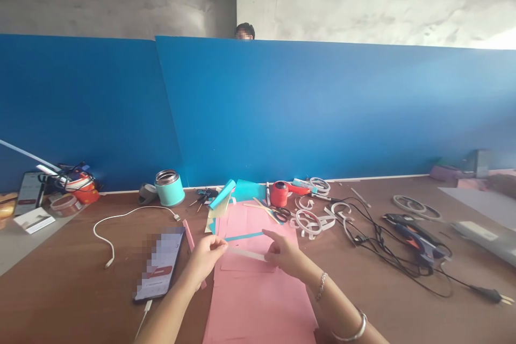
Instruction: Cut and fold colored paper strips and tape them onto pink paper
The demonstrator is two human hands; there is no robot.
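Note:
A narrow whitish paper strip (248, 254) spans the gap between my hands, over a pink paper sheet (262, 306). My left hand (206, 259) pinches its left end between thumb and fingers. The strip's other end meets the thumb and curled fingers of my right hand (287, 253), whose index finger points out. Just beyond lies a blue paper strip (244, 236), its right end near that index fingertip. Smaller pink sheets (242, 220) lie on the large one. A folded pink paper piece (188, 236) is partly hidden behind my left hand.
Left of my hands is a phone (161, 266) with a white cable. Behind are a teal cup (169, 188), black scissors (283, 214) and a red round object (279, 193). White paper coils (309, 221), black cords and a glue gun (419, 242) lie right. A blue partition (302, 113) borders the table.

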